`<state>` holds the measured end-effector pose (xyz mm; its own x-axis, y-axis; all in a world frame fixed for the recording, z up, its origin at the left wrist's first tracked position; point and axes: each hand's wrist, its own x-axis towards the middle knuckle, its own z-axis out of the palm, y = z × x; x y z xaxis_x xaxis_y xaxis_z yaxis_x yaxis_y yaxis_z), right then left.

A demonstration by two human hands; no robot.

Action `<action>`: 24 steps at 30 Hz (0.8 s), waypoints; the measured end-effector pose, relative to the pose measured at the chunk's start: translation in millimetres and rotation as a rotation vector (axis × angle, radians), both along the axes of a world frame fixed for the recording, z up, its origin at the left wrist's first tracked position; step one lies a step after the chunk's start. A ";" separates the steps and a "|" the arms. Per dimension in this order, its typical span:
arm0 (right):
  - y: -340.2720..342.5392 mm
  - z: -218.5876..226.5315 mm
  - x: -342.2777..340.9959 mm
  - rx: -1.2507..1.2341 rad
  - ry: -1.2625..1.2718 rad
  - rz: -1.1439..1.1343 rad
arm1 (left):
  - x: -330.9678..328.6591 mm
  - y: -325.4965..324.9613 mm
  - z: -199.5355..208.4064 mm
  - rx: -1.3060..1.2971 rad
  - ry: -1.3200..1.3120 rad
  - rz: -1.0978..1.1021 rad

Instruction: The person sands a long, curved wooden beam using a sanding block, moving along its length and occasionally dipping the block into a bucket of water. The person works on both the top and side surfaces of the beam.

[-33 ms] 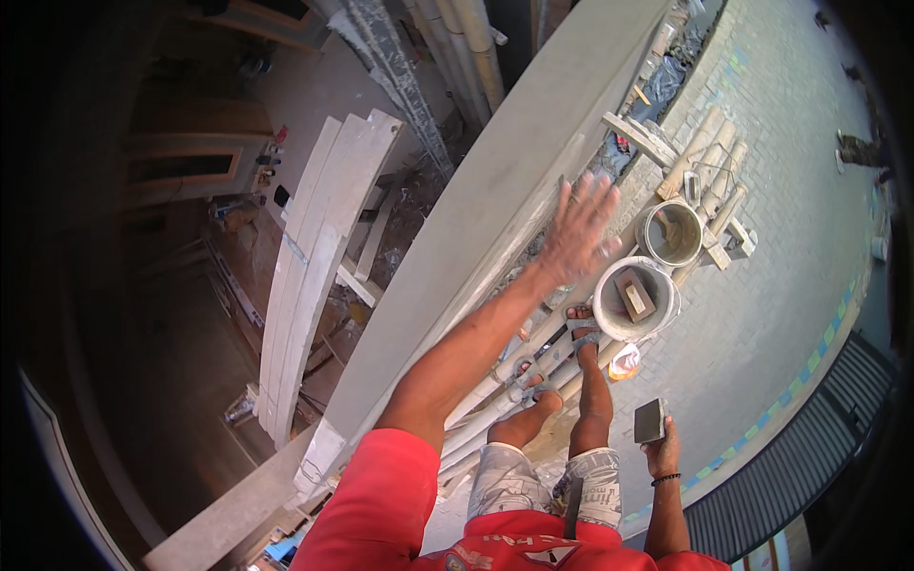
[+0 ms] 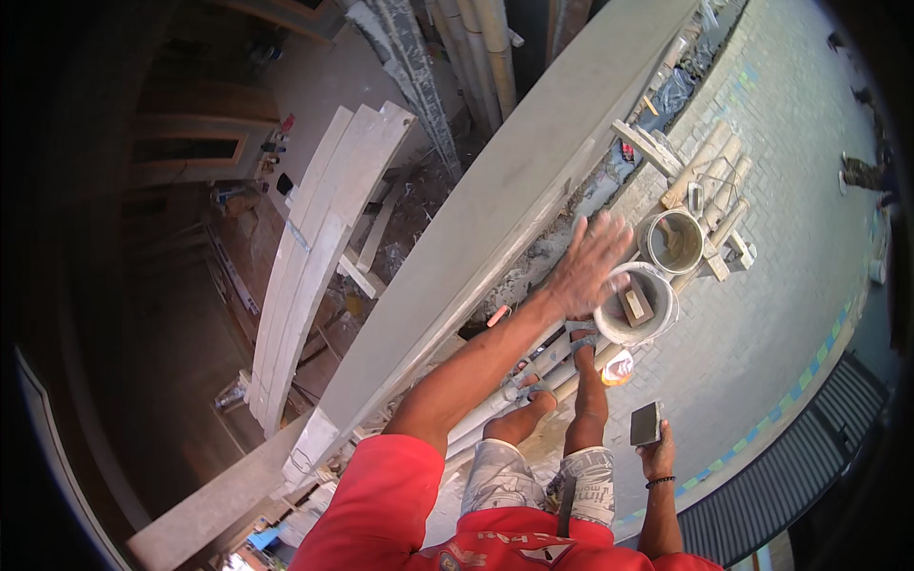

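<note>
My left hand (image 2: 590,268) is held out in the air between a long grey plastered wall (image 2: 466,224) and the buckets. Its fingers are spread and hold nothing; they look slightly blurred. Low at the right, my right hand (image 2: 655,459) grips a dark grey rectangular block (image 2: 645,424) with a paler edge. Just past the left hand's thumb stands a white bucket (image 2: 670,322), and a float-like wooden tool (image 2: 635,302) lies in it. Behind it a second bucket (image 2: 700,255) contains grey material and a tool whose kind I cannot make out.
Bamboo poles (image 2: 721,171) and a wooden bar (image 2: 647,147) lie beyond the buckets. My feet stand on poles beside the wall. Across it, long pale boards (image 2: 328,228) lean over a lower, dark space. Paving (image 2: 771,285) and a ribbed dark gate (image 2: 771,476) lie to the right.
My left hand has come a little nearer to me and now overlaps the white bucket's edge. The wall appears shifted slightly right in the view. The right hand keeps its block.
</note>
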<state>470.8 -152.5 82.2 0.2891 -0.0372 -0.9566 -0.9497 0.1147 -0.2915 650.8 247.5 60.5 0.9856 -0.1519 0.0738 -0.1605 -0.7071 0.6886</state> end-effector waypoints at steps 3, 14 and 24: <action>1.3 9.0 -0.3 0.011 -0.021 0.050 | -128.9 -40.0 6.4 -0.135 0.326 0.032; 26.5 27.7 75.5 0.108 -0.104 0.470 | -493.7 25.8 81.7 -0.070 1.240 0.850; 84.4 65.6 112.5 0.161 -0.110 0.643 | -450.7 28.6 49.1 0.042 0.719 1.334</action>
<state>583.4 -68.2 147.7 0.3023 0.3160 -0.8993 -0.8094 -0.4133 -0.4173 200.1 276.2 109.6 0.2232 0.8648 -0.4498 0.9454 -0.0798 0.3159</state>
